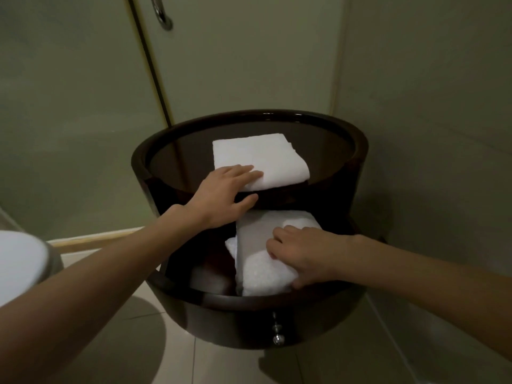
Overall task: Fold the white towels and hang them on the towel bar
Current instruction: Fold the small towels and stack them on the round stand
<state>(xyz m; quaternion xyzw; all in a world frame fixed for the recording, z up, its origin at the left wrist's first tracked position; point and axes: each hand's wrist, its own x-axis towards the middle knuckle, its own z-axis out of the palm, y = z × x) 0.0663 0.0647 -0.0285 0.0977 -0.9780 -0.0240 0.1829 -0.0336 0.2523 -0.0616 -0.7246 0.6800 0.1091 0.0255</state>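
A folded white towel [257, 159] lies on the glossy top of a round dark cabinet [357, 151]. My left hand [221, 195] rests on the towel's near left corner, fingers straight over it and thumb under the cabinet's rim. Below, the cabinet's drawer [249, 303] stands pulled out toward me. Inside it lies a second folded white towel [257, 253]. My right hand [302, 253] grips that towel from the right, fingers curled over its top and thumb at its near edge. No towel bar shows.
A crystal knob [277, 339] hangs on the drawer front. A white rounded fixture [19, 259] sits at the left edge. A glass door with a chrome handle [162, 12] stands behind the cabinet. Pale tiled floor lies below.
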